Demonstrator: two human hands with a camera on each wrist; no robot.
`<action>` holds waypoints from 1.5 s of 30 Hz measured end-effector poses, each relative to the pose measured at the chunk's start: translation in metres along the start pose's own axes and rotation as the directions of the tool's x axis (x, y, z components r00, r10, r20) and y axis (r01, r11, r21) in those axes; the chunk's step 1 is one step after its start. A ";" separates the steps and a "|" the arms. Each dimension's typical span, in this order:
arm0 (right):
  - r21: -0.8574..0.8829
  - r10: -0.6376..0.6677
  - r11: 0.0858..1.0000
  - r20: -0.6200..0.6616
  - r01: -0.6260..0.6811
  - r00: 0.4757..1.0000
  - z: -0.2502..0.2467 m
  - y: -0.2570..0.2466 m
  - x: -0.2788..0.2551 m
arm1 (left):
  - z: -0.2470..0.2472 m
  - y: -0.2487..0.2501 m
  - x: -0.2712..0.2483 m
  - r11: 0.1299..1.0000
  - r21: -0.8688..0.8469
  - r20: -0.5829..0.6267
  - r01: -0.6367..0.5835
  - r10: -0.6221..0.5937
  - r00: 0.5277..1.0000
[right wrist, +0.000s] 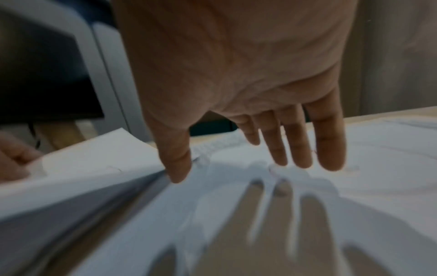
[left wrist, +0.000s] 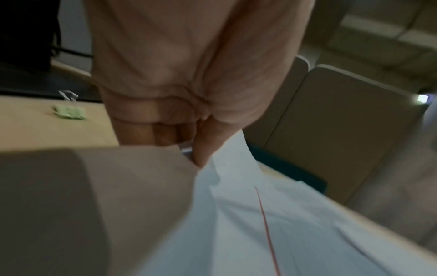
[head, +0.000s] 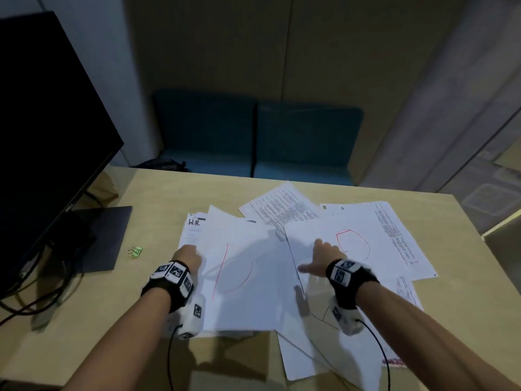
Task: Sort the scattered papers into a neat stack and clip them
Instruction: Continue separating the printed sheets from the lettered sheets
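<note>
White papers lie scattered over the wooden table (head: 158,190). My left hand (head: 187,256) (left wrist: 189,145) grips the left edge of a small stack of sheets (head: 242,277) (left wrist: 236,233), thumb on top and fingers curled beneath; the top sheet bears a red curve and its edge is lifted off the table. My right hand (head: 321,256) (right wrist: 260,158) hovers with straight, spread fingers just above a sheet with a red loop (head: 352,244) (right wrist: 378,158), holding nothing. A green binder clip (head: 135,252) (left wrist: 69,113) sits on the table left of my left hand.
A black monitor (head: 42,136) on its dark base (head: 104,238) stands at the left with cables trailing forward. Printed sheets (head: 282,207) reach toward the far edge and others (head: 400,235) toward the right edge. Teal seat cushions (head: 253,136) lie beyond the table.
</note>
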State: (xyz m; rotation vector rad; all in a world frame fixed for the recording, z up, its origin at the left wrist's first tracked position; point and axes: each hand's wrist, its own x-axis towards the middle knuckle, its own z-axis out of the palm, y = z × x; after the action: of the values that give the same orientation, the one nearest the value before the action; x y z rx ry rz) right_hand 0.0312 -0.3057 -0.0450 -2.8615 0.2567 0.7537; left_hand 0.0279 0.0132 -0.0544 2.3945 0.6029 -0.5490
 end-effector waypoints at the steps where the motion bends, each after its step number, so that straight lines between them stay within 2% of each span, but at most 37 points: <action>1: -0.026 0.016 1.000 0.005 -0.016 1.000 0.010 0.001 -0.002 | 0.001 -0.006 0.001 0.999 0.048 0.015 0.019 -0.020 1.000; 4: -0.060 0.021 0.998 -0.039 -0.023 0.999 0.028 -0.001 -0.006 | -0.001 -0.014 0.000 0.991 0.121 0.002 0.054 -0.055 0.998; 10: -0.205 -0.053 0.978 -0.113 0.029 0.992 0.032 -0.010 -0.015 | -0.006 -0.011 0.002 0.989 0.130 -0.025 0.075 -0.073 0.997; 15: -0.225 -0.052 0.974 -0.101 0.028 0.994 0.030 -0.015 -0.017 | -0.002 -0.003 -0.003 0.995 0.035 -0.108 0.092 -0.088 0.990; 17: -0.239 -0.088 0.969 -0.085 0.065 0.993 0.026 -0.014 -0.018 | 0.000 0.003 -0.007 0.995 0.065 -0.164 0.075 -0.064 0.984; 19: -0.212 -0.069 0.976 -0.094 0.048 0.993 0.015 -0.011 -0.018 | 0.003 0.009 -0.011 0.993 0.116 -0.186 0.007 0.014 0.982; 22: -0.037 0.006 0.999 -0.155 -0.012 0.988 -0.007 -0.009 -0.015 | 0.012 0.021 -0.016 0.976 0.087 -0.092 -0.197 0.205 0.974; 24: 0.159 0.072 0.986 -0.159 -0.047 0.985 -0.022 -0.012 -0.015 | 0.022 0.030 -0.023 0.952 -0.006 0.061 -0.307 0.307 0.950; 25: 0.272 0.102 0.961 -0.152 -0.058 0.983 -0.030 -0.014 -0.014 | 0.028 0.037 -0.027 0.933 -0.018 0.156 -0.359 0.357 0.921; 27: 0.517 0.129 0.854 -0.104 -0.058 0.986 -0.040 -0.017 -0.011 | 0.039 0.052 -0.037 0.897 0.007 0.368 -0.441 0.408 0.836; 29: 0.754 0.121 0.652 0.006 -0.084 0.993 -0.046 -0.022 -0.010 | 0.053 0.066 -0.046 0.890 0.009 0.536 -0.456 0.381 0.753; 31: 0.876 0.069 0.466 0.104 -0.124 0.992 -0.051 -0.027 -0.014 | 0.065 0.076 -0.054 0.900 -0.058 0.590 -0.433 0.381 0.712; 33: 0.938 0.043 0.312 0.145 -0.151 0.988 -0.056 -0.032 -0.020 | 0.077 0.081 -0.054 0.887 -0.152 0.519 -0.437 0.448 0.728; 35: 0.974 0.017 0.140 0.179 -0.180 0.984 -0.059 -0.034 -0.026 | 0.079 0.087 -0.056 0.873 -0.174 0.389 -0.456 0.487 0.782; 36: 0.980 -0.011 0.090 0.181 -0.179 0.983 -0.060 -0.033 -0.027 | 0.079 0.090 -0.055 0.868 -0.157 0.291 -0.472 0.497 0.817; 37: 0.981 -0.041 0.093 0.177 -0.173 0.983 -0.061 -0.032 -0.028 | 0.079 0.092 -0.053 0.869 -0.135 0.203 -0.477 0.495 0.845; 39: 0.976 -0.041 0.157 0.158 -0.150 0.987 -0.062 -0.025 -0.024 | 0.076 0.093 -0.051 0.881 -0.145 0.144 -0.449 0.468 0.872; 42: 0.950 0.153 0.263 0.133 -0.170 0.979 -0.055 -0.001 -0.008 | 0.072 0.088 -0.049 0.897 -0.150 0.212 -0.416 0.440 0.873; 45: 0.773 0.361 0.561 0.091 -0.294 0.928 -0.040 0.035 0.007 | 0.075 0.082 -0.043 0.906 -0.094 0.238 -0.412 0.422 0.875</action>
State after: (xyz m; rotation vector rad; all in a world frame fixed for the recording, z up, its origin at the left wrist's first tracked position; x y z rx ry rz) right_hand 0.0485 -0.3488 -0.0178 -1.9995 0.9103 0.4100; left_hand 0.0195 -0.1060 -0.0505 2.2693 -0.0214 -0.6263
